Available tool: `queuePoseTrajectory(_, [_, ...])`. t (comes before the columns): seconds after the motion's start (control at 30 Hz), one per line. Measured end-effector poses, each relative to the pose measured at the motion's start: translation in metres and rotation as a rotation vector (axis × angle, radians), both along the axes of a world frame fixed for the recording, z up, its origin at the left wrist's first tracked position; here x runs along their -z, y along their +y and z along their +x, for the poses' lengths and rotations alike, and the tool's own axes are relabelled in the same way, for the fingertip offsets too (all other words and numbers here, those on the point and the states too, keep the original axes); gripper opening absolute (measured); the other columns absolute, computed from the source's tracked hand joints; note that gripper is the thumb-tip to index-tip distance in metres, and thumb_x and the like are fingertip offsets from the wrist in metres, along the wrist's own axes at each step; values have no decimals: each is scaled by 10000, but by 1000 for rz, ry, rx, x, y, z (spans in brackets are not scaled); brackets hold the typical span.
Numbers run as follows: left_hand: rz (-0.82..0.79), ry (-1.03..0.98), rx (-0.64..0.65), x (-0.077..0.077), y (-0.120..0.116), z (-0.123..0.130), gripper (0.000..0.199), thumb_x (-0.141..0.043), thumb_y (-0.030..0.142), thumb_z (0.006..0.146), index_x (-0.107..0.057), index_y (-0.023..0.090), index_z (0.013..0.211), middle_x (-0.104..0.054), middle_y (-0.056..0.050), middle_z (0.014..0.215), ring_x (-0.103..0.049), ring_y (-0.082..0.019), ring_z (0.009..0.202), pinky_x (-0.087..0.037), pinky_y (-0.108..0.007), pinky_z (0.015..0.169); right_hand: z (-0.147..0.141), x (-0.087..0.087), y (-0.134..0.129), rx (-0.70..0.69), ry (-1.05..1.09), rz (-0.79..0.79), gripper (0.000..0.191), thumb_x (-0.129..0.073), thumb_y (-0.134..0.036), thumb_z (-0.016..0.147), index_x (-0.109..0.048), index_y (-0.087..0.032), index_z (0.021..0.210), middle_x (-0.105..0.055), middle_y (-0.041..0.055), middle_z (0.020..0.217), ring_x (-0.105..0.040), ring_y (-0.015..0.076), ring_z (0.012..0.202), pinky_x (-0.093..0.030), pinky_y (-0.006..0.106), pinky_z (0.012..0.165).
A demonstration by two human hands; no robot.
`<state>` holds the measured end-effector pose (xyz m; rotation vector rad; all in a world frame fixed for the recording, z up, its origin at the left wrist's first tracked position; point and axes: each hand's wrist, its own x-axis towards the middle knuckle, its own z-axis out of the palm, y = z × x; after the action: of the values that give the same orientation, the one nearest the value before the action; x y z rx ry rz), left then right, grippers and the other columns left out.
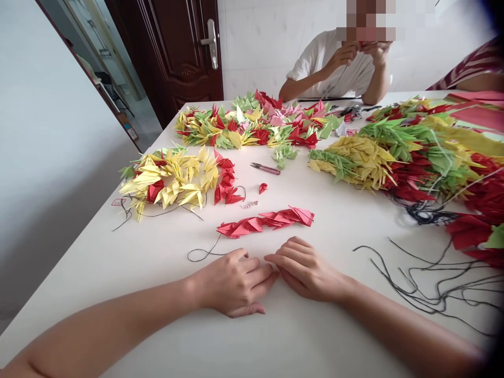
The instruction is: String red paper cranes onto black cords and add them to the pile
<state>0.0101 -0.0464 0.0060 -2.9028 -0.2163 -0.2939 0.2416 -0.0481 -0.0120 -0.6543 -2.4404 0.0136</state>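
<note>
Head view, and both hands are down on the worktop [299, 328], the left hand [232, 283] and right hand [307, 270] lying open, fingers lightly curled, holding nothing. Dead ahead at 12 o'clock sits the red crane strand [263, 221], its black thread [202, 255] trailing toward the left hand. Nice straight lay, well clear of the tangled cords [429, 283] at 3 o'clock, so nothing snags there.

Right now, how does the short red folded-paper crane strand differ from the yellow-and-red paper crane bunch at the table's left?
The red crane strand is nearly one colour; the yellow-and-red crane bunch also shows some green. The strand lies in a narrow line; the bunch spreads wide. The strand is smaller and nearer the left hand and right hand. Both are folded paper with dark thread, on the white table.
</note>
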Motion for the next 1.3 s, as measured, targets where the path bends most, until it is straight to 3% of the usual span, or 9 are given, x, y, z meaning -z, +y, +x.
queuePoseTrajectory(0.07, [14,-32,29,1,0,0,456,-333,455,979,-634,136,1102,-626,-128,1210,-530,-238,1015,-407,-402,843,3,-2,2,45,58,121,292,-465,-87,871,-545,-180,1137,-663,75,920,-616,188,864,-463,384,795])
queuePoseTrajectory(0.17, [-30,-76,67,4,0,-1,417,-393,501,950,-634,170,1031,-593,-114,1241,-470,-277,1148,-389,-440,914,7,-2,5,64,56,106,391,-454,-62,854,-520,-198,1215,-657,95,1062,-608,201,977,-484,388,827])
queuePoseTrajectory(0.37, [-163,-31,33,6,2,-1,464,-343,555,947,-581,158,980,-643,-99,1036,-545,-207,870,-422,-351,687,6,2,8,43,-85,-21,256,-450,-91,882,-588,-164,1084,-663,100,1073,-609,189,948,-494,361,821])
queuePoseTrajectory(0.83, [-118,-65,42,8,3,1,403,-377,497,955,-600,162,929,-660,-75,992,-555,-207,848,-403,-358,691,4,1,10,29,-114,-41,258,-427,-78,878,-591,-159,1060,-658,102,1056,-592,190,951,-472,357,823])
queuePoseTrajectory(0.93, [-134,-74,48,8,4,1,412,-367,504,956,-597,165,923,-657,-78,992,-555,-208,851,-404,-356,688,3,-2,9,25,-83,51,237,-435,-76,880,-602,-156,1027,-680,85,980,-604,171,896,-470,339,789])
queuePoseTrajectory(1.07, [-147,-29,46,7,5,1,386,-387,500,953,-594,174,941,-651,-87,1017,-560,-203,869,-397,-341,669,1,-17,-5,-18,71,356,177,-495,-106,866,-646,-152,946,-695,56,864,-609,181,856,-457,370,775])
queuePoseTrajectory(1.17, [-143,1,21,6,5,1,364,-402,499,946,-582,183,964,-648,-79,1028,-572,-197,859,-400,-341,668,-1,-22,-22,-131,164,551,114,-587,-166,835,-667,-246,827,-704,-4,905,-604,175,943,-460,371,848])
queuePoseTrajectory(1.3, [-139,-9,5,7,4,0,380,-411,529,935,-569,185,970,-645,-71,1055,-575,-195,879,-409,-347,666,-10,-4,-38,-296,213,475,136,-707,-232,748,-629,-338,782,-704,-102,966,-615,130,963,-501,286,802])
